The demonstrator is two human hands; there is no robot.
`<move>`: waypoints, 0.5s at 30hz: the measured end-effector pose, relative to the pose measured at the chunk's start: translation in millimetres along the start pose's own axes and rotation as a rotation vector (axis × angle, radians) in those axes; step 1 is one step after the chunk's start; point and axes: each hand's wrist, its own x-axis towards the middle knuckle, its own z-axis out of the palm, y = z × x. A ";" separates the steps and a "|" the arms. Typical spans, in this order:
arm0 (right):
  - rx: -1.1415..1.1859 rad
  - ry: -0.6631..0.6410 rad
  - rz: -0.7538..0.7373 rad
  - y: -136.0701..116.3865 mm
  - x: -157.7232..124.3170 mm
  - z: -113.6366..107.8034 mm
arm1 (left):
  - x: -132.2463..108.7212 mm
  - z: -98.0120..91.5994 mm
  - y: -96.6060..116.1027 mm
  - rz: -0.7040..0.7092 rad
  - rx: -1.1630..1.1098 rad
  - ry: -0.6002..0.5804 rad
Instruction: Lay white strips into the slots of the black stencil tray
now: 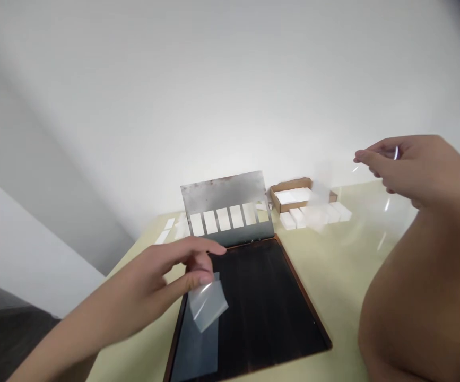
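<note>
My left hand (pixel 190 265) pinches a small translucent film piece (pixel 209 306) between thumb and curled fingers, with the index finger stretched out. The piece hangs tilted over a longer film strip (pixel 198 347) lying along the left side of a black flat board (pixel 269 302) with a brown rim. Up at the right, my right hand (pixel 399 164) is closed in a pinch on a clear plastic film, seen mostly as glints and a blurred sheet (pixel 320 196). A metal plate (pixel 225 191) with a row of rectangular windows stands raised at the board's far edge.
Behind the board at the right sits an open cardboard box (pixel 289 199) with white pieces inside. Several white stacks (pixel 287 220) line up before it. White strips (pixel 166 231) lie at the table's left edge. A pale wall (pixel 230 106) rises behind the yellow-green table (pixel 325 286).
</note>
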 end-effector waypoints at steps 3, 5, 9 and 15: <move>0.076 -0.022 -0.069 1.7 -0.5 -0.9 | 34.4 8.1 -16.5 -0.133 -0.069 -0.192; 0.114 -0.049 -0.082 -0.1 -2.5 -0.7 | 53.8 10.6 -31.3 -0.169 -0.037 -0.196; 0.187 -0.119 -0.088 -4.2 -5.9 0.4 | 76.1 10.6 -42.9 -0.152 0.042 -0.097; 0.260 -0.129 -0.160 -2.8 -3.8 0.4 | 51.5 53.1 -23.9 0.042 0.104 -0.183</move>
